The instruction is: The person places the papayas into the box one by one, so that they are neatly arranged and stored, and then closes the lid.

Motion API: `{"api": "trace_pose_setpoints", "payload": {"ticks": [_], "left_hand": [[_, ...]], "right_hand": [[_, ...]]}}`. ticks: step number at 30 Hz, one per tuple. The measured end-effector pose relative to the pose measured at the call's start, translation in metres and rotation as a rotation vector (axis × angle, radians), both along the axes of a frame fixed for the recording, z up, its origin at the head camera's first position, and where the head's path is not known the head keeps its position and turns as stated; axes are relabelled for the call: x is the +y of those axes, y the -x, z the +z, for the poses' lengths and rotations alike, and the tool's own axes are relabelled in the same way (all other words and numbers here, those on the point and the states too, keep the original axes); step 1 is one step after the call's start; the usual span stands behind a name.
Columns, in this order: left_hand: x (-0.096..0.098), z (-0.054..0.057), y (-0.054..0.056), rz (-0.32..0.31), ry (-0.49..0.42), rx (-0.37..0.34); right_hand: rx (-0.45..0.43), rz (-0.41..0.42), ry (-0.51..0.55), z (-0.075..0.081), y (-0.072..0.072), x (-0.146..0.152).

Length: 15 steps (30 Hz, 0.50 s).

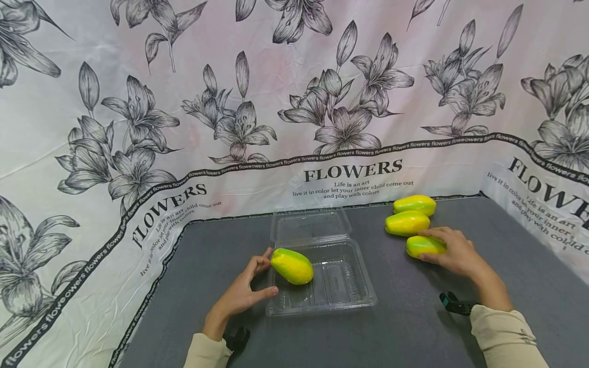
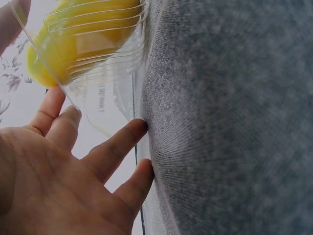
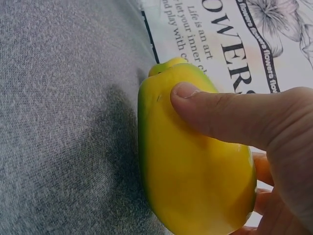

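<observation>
A yellow-green papaya (image 1: 293,267) lies in the left part of a clear plastic clamshell container (image 1: 363,296), whose lid (image 1: 310,225) is folded back. My left hand (image 1: 246,289) is at the container's left side, thumb and fingers spread. In the left wrist view its fingers (image 2: 120,147) reach beside the container wall, two tips down at the tabletop. On the right, my right hand (image 1: 455,253) grips another papaya (image 1: 423,247); its thumb (image 3: 215,110) lies across the fruit (image 3: 190,166) in the right wrist view, the other fingers partly hidden behind it.
Two more papayas, one nearer (image 1: 407,223) and one farther back (image 1: 415,205), lie just beyond the right hand. The dark grey tabletop (image 1: 340,337) ends against a white flower-printed cloth (image 1: 257,189) at the back and sides.
</observation>
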State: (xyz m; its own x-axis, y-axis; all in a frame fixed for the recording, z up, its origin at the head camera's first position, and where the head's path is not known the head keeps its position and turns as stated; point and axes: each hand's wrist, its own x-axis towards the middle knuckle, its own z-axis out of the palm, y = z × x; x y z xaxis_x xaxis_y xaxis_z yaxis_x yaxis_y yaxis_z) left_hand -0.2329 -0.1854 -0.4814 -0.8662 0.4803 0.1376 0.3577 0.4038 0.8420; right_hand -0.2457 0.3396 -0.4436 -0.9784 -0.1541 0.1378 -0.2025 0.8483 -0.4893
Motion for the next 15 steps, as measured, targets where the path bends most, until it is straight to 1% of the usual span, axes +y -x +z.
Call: {"api": "trace_pose_setpoints", "payload": {"ticks": [15], "left_hand": [[0.0002, -0.0004, -0.0006, 0.006, 0.003, -0.006]], "right_hand": [[0.051, 0.041, 0.032, 0.0047, -0.0014, -0.0098]]}}
